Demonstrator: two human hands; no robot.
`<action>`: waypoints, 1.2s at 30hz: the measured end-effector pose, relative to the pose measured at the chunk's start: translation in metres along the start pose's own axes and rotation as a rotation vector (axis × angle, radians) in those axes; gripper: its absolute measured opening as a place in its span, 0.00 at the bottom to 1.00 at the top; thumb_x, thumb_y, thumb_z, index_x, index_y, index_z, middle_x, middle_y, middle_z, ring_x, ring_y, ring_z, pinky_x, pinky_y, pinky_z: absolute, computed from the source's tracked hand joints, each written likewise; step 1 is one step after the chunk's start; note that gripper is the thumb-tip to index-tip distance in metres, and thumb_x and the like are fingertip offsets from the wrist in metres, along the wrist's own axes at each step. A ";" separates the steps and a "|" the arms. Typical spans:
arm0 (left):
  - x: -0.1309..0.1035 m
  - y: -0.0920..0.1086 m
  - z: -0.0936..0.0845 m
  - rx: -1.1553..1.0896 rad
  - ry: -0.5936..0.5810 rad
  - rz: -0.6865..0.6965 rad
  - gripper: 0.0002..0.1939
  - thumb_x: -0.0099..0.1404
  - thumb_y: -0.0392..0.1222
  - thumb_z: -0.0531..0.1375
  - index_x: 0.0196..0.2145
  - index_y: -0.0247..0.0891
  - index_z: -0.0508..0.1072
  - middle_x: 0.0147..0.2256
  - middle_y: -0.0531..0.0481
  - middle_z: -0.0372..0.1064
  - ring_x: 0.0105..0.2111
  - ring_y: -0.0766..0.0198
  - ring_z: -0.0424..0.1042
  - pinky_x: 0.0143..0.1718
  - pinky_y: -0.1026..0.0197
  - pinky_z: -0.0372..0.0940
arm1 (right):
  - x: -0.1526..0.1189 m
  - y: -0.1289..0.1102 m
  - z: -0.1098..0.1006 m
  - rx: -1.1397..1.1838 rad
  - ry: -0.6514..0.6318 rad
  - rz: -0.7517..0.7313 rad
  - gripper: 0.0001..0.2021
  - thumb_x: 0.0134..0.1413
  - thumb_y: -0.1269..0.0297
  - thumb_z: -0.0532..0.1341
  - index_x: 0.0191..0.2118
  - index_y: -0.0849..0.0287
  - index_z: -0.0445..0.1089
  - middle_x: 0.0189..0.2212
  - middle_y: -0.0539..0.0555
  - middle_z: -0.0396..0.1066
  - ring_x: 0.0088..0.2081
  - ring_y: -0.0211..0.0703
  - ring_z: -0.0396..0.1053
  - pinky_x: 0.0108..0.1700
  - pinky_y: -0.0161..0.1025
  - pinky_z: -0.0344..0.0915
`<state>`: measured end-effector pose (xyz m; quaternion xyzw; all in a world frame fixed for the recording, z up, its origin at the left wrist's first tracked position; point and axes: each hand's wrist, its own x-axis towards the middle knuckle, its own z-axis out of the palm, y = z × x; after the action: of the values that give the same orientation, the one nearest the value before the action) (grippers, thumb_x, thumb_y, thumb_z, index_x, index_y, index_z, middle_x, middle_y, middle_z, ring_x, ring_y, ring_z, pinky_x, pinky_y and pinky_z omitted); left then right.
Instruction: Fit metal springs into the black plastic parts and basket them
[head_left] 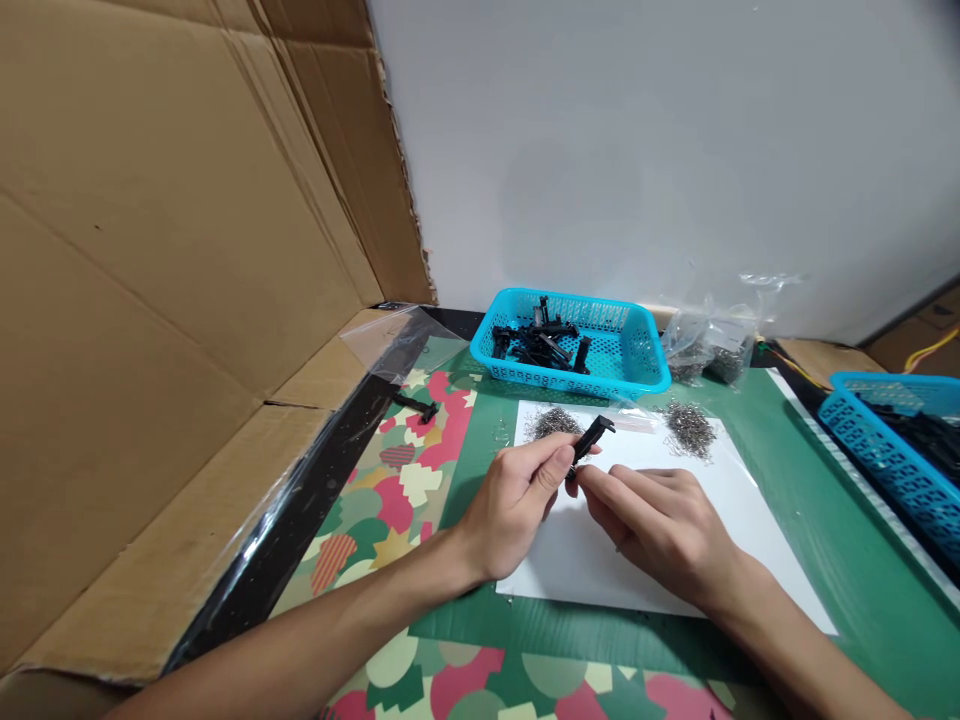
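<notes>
Above a white sheet (637, 540), my left hand (521, 495) grips a black plastic part (592, 438) between thumb and fingers, its hooked end pointing up and right. My right hand (652, 515) has its fingertips pinched together at the lower end of that part; whatever they hold there is too small to make out. Behind my left hand lies a pile of small metal pieces (553, 422). A second metal pile (690, 428) sits at the sheet's back right.
A blue basket (570, 384) with several black parts stands behind the sheet, clear bags (712, 345) beside it. Another blue basket (892, 480) is at the right edge. One black part (416, 406) lies at left. Cardboard (172, 200) walls the left side.
</notes>
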<state>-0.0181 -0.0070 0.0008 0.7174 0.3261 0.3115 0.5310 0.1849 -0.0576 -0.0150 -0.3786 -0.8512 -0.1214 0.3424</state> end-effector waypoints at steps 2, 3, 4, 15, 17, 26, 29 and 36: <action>0.000 -0.002 0.000 -0.013 0.004 -0.025 0.25 0.80 0.58 0.50 0.49 0.36 0.78 0.23 0.56 0.59 0.25 0.66 0.61 0.28 0.62 0.55 | -0.002 0.001 0.001 -0.002 0.005 0.002 0.09 0.69 0.79 0.57 0.48 0.63 0.72 0.22 0.46 0.63 0.21 0.35 0.56 0.24 0.40 0.52; 0.000 -0.002 0.000 -0.032 0.004 -0.044 0.25 0.79 0.58 0.51 0.49 0.36 0.78 0.23 0.56 0.59 0.24 0.66 0.60 0.27 0.63 0.54 | -0.002 0.001 0.001 0.000 0.006 0.006 0.10 0.69 0.79 0.57 0.48 0.63 0.72 0.23 0.46 0.64 0.21 0.35 0.57 0.24 0.39 0.53; 0.000 -0.003 0.000 -0.060 0.002 -0.064 0.26 0.79 0.59 0.51 0.49 0.36 0.78 0.23 0.56 0.59 0.23 0.67 0.60 0.26 0.63 0.53 | -0.003 0.001 0.002 0.004 0.007 0.012 0.10 0.69 0.79 0.57 0.48 0.62 0.73 0.23 0.46 0.66 0.21 0.35 0.58 0.24 0.39 0.54; 0.009 0.002 0.003 -0.562 -0.054 -0.351 0.24 0.70 0.63 0.60 0.34 0.36 0.70 0.21 0.55 0.63 0.18 0.73 0.51 0.19 0.65 0.37 | 0.006 0.004 -0.004 0.007 0.119 0.089 0.07 0.70 0.71 0.62 0.49 0.58 0.76 0.23 0.46 0.72 0.20 0.32 0.62 0.24 0.35 0.59; 0.010 0.004 0.003 -0.572 -0.061 -0.361 0.24 0.70 0.63 0.61 0.32 0.37 0.67 0.20 0.55 0.62 0.17 0.73 0.50 0.19 0.65 0.37 | 0.005 0.006 -0.005 0.008 0.111 0.096 0.08 0.69 0.72 0.62 0.50 0.58 0.76 0.22 0.45 0.69 0.20 0.32 0.60 0.24 0.35 0.57; 0.008 0.003 0.001 -0.235 -0.080 -0.195 0.30 0.77 0.64 0.49 0.34 0.36 0.73 0.23 0.53 0.61 0.22 0.67 0.58 0.25 0.62 0.50 | 0.009 0.008 -0.011 0.058 0.071 0.098 0.12 0.68 0.77 0.59 0.40 0.58 0.79 0.22 0.46 0.67 0.20 0.32 0.58 0.22 0.34 0.54; 0.005 0.012 -0.007 0.188 0.026 0.076 0.22 0.79 0.56 0.52 0.53 0.40 0.78 0.46 0.43 0.75 0.44 0.56 0.73 0.44 0.56 0.65 | 0.006 0.015 -0.013 0.073 0.040 0.124 0.10 0.68 0.76 0.60 0.40 0.59 0.79 0.23 0.47 0.68 0.20 0.31 0.59 0.22 0.33 0.54; 0.011 -0.002 -0.015 0.595 0.183 0.546 0.14 0.67 0.42 0.71 0.48 0.40 0.78 0.44 0.48 0.82 0.47 0.55 0.78 0.50 0.51 0.67 | -0.006 0.026 -0.010 0.155 -0.024 0.217 0.09 0.67 0.76 0.60 0.40 0.59 0.79 0.28 0.50 0.74 0.23 0.33 0.65 0.25 0.33 0.57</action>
<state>-0.0237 0.0107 0.0036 0.8692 0.2455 0.3953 0.1671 0.2120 -0.0480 -0.0129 -0.4423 -0.8162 -0.0127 0.3715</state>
